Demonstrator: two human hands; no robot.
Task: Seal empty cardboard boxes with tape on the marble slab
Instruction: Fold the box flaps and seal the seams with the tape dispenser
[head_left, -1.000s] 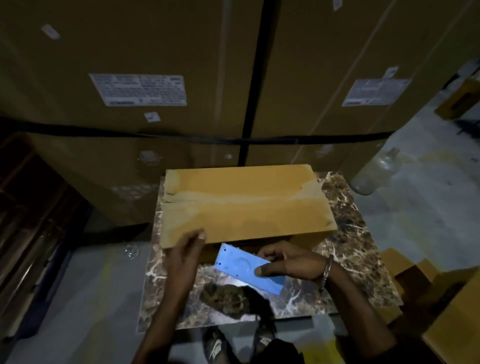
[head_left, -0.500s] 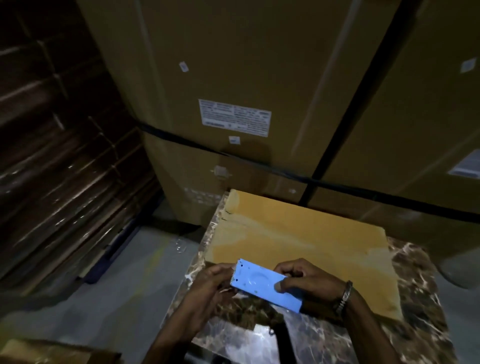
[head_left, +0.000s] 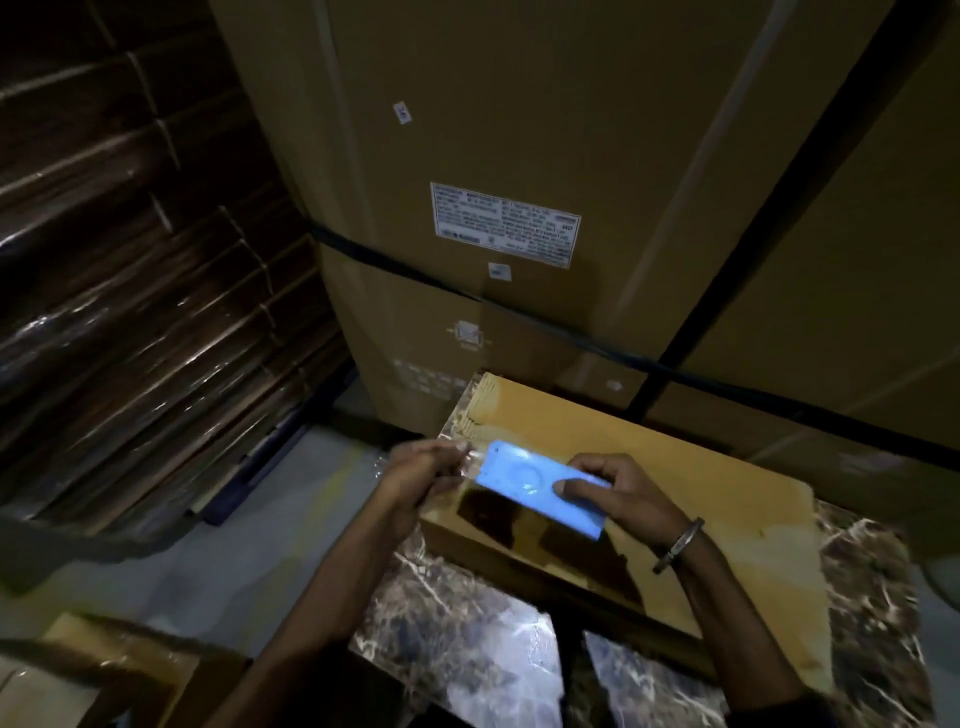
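A closed flat cardboard box (head_left: 691, 499) lies on the brown veined marble slab (head_left: 467, 618). Above the box's near left part my right hand (head_left: 608, 493) grips a blue tape dispenser (head_left: 535, 486), with its toothed end pointing left. At that end my left hand (head_left: 421, 475) pinches a strip of clear tape (head_left: 465, 457) just past the box's left edge. Older tape crosses the box's left end.
Tall strapped cartons (head_left: 519, 208) rise right behind the slab. Wrapped stacks of flat cardboard (head_left: 130, 286) fill the left side. Another carton's corner (head_left: 114, 670) shows at the bottom left on the grey floor (head_left: 291, 530).
The view has swung left. My left hand has left the box's front edge and taken the tape end at the dispenser. Both hands have risen with the dispenser over the box's left end.
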